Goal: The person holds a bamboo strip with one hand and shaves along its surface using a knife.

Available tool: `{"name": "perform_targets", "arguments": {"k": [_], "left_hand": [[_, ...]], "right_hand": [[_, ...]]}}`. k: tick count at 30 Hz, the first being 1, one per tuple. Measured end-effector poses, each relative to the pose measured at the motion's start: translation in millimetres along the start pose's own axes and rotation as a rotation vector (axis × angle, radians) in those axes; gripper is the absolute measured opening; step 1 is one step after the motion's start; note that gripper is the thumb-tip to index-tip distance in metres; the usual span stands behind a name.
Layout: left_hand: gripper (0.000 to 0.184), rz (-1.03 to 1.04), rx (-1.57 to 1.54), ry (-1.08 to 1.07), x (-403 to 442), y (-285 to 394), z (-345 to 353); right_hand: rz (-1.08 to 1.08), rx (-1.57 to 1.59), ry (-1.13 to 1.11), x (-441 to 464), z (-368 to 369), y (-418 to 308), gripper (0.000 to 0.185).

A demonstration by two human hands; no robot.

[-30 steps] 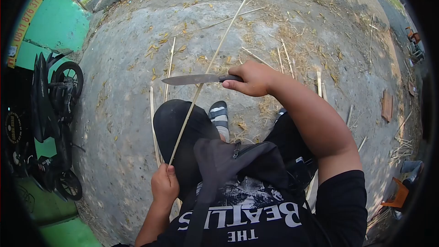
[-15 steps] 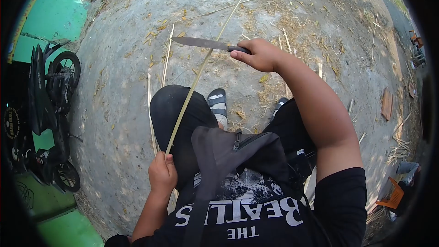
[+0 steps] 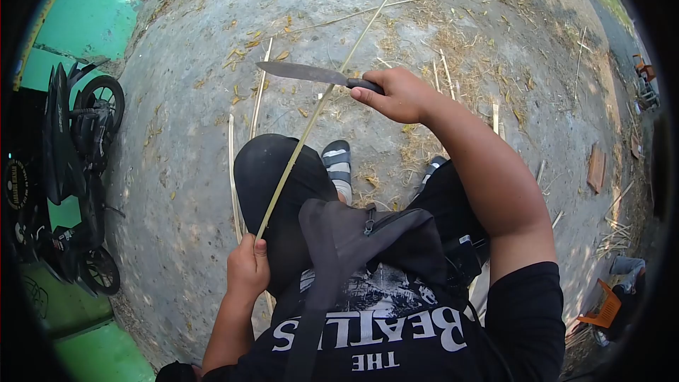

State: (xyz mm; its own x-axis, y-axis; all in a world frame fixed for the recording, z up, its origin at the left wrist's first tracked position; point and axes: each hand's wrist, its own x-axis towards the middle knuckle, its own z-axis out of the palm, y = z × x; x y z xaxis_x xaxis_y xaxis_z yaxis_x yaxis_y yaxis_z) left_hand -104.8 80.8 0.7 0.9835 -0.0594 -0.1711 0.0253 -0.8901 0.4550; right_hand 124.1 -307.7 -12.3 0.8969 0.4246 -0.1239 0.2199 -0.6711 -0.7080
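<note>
The left hand's fingers curl tight around the near end of a strip [image 3: 298,147], thumb laid along it; the left hand [image 3: 247,269] sits beside the left knee [image 3: 263,170]. The right hand [image 3: 397,95] is closed around the handle of a knife [image 3: 303,73], thumb against the handle. The blade points left and crosses over the strip, hiding a bit of it; whether they touch is hard to tell. The strip slants over the knee, past the blade, to its far end above the ground [image 3: 177,99]. A bag [image 3: 368,235] lies across the lap, with a sandal [image 3: 337,158] beyond. Loose sticks [image 3: 259,92] and dry leaves [image 3: 238,56] lie around; a motorcycle [image 3: 67,134] stands at left, an orange crate [image 3: 606,305] at right.
</note>
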Motion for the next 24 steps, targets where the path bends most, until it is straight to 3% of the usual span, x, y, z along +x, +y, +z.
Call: {"name": "perform_targets", "arguments": {"k": [6,10,13,21,24], "left_hand": [[0.051,0.012,-0.049,-0.017,2,-3,0],[0.052,0.028,-0.043,-0.007,5,-2,-1],[0.053,0.031,-0.047,-0.009,3,-4,-1],[0.056,-0.005,-0.159,-0.049,6,3,-6],[0.057,0.008,-0.145,-0.046,7,1,-5]], "right_hand": [[-0.12,-0.042,-0.008,-4,7,5,0.053],[-0.008,0.017,0.038,4,1,16,0.056],[-0.113,-0.018,0.003,-5,7,3,0.056],[0.08,0.008,-0.007,3,-6,19,0.062],[0.006,-0.04,-0.045,-3,2,5,0.062]]}}
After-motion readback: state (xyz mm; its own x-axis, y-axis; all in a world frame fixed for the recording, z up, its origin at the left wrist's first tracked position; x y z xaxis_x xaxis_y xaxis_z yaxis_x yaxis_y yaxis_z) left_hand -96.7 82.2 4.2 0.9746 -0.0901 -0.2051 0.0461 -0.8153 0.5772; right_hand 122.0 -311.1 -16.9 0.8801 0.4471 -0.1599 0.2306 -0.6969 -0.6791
